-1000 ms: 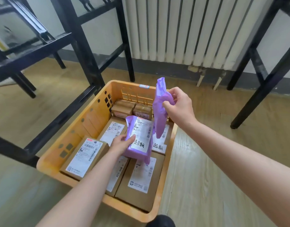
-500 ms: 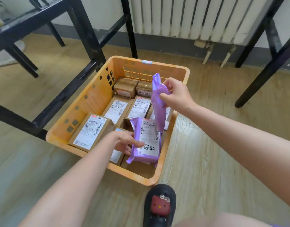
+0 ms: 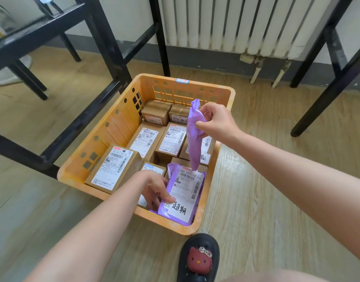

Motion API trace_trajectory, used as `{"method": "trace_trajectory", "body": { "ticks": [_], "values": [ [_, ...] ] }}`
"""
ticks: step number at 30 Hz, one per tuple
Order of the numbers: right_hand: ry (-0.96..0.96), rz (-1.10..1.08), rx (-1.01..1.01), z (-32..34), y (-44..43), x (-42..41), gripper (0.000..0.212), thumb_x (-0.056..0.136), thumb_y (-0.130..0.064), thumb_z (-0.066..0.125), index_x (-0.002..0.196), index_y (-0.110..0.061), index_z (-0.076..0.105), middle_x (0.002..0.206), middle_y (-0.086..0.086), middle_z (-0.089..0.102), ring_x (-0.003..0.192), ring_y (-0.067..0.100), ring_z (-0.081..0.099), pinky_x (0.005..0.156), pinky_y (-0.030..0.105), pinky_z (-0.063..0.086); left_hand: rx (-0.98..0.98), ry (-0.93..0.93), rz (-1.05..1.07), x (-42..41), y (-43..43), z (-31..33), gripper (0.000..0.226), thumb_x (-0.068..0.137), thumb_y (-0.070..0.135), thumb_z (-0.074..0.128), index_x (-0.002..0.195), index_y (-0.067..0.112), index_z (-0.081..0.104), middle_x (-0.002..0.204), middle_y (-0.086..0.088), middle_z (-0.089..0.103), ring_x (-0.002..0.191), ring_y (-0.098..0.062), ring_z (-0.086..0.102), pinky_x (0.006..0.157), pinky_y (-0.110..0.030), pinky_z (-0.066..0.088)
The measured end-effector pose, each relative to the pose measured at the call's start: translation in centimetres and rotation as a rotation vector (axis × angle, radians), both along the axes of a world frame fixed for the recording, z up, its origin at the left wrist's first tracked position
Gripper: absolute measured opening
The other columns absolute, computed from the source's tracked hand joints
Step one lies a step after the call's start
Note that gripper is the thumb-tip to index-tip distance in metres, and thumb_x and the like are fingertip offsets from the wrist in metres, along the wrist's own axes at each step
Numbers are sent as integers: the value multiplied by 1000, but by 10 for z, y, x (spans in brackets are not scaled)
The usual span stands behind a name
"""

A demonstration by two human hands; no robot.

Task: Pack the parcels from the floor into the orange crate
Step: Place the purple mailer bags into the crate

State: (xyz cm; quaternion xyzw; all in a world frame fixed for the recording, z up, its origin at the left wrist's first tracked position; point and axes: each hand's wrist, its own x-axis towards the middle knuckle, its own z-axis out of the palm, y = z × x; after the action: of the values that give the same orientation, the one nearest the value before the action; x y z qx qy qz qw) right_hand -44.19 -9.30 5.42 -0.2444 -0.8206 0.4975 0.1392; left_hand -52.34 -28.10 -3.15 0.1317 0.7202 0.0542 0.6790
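One labelled mailer (image 3: pixel 185 192) gripped by left hand (image 3: pixel 156 190) inside orange crate (image 3: pixel 114 123); right hand (image 3: pixel 217 121) pinches hanging mailer (image 3: pixel 194 147); slipper (image 3: pixel 199 259) near.

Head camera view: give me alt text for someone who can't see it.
A person's left hand grips a labelled purple parcel lying in the near corner of an orange crate packed with brown boxes. Their right hand pinches a second purple parcel, which hangs over the crate.
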Motion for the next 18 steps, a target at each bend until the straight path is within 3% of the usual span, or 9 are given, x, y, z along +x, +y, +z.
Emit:
{"method": "trace_trajectory", "body": {
  "ticks": [2,5,7,9,14,16,18],
  "values": [
    [2,-2,-21,1,-2,0,15,75,0,63,89,-6,61,66,-2,50,60,15,61,54,34,60,-33,94,-123,-1,2,1,59,79,24,77,129,20,48,120,-7,65,109,-27,64,96,-47,50],
    [-11,-7,-60,0,-3,0,16,77,0,63,92,-6,62,69,3,53,64,18,65,54,31,60,32,444,-248,-4,9,8,90,68,49,80,140,19,37,138,-4,51,119,-25,56,98,-43,48],
    [-23,-17,-111,0,-4,-2,18,78,1,63,95,-5,62,70,4,54,64,18,67,56,31,60,286,654,-96,-3,14,15,114,57,58,82,148,20,24,151,-2,32,133,-23,42,105,-43,41],
    [-29,-42,-170,0,-4,-4,19,81,1,62,99,-5,62,65,3,53,60,17,68,57,31,60,554,731,56,4,20,26,121,56,53,83,151,26,14,154,-1,19,141,-21,28,110,-44,35],
    [-13,-113,-237,6,-3,-8,17,85,1,61,100,-8,62,55,-3,60,43,8,63,55,25,58,670,594,118,25,22,47,134,58,45,87,152,29,-7,159,9,1,147,-19,9,113,-41,28],
    [7,-134,-292,8,-4,-8,18,86,1,61,101,-7,62,60,2,61,40,5,61,49,20,54,712,544,231,29,21,51,134,55,48,88,153,30,-1,159,7,7,145,-17,17,113,-37,28],
    [31,-155,-370,10,-6,-9,18,85,2,62,102,-5,61,64,5,61,43,7,64,47,19,54,805,437,358,31,21,54,128,48,52,88,152,33,15,154,3,30,138,-17,36,111,-40,36]
  ]
}}
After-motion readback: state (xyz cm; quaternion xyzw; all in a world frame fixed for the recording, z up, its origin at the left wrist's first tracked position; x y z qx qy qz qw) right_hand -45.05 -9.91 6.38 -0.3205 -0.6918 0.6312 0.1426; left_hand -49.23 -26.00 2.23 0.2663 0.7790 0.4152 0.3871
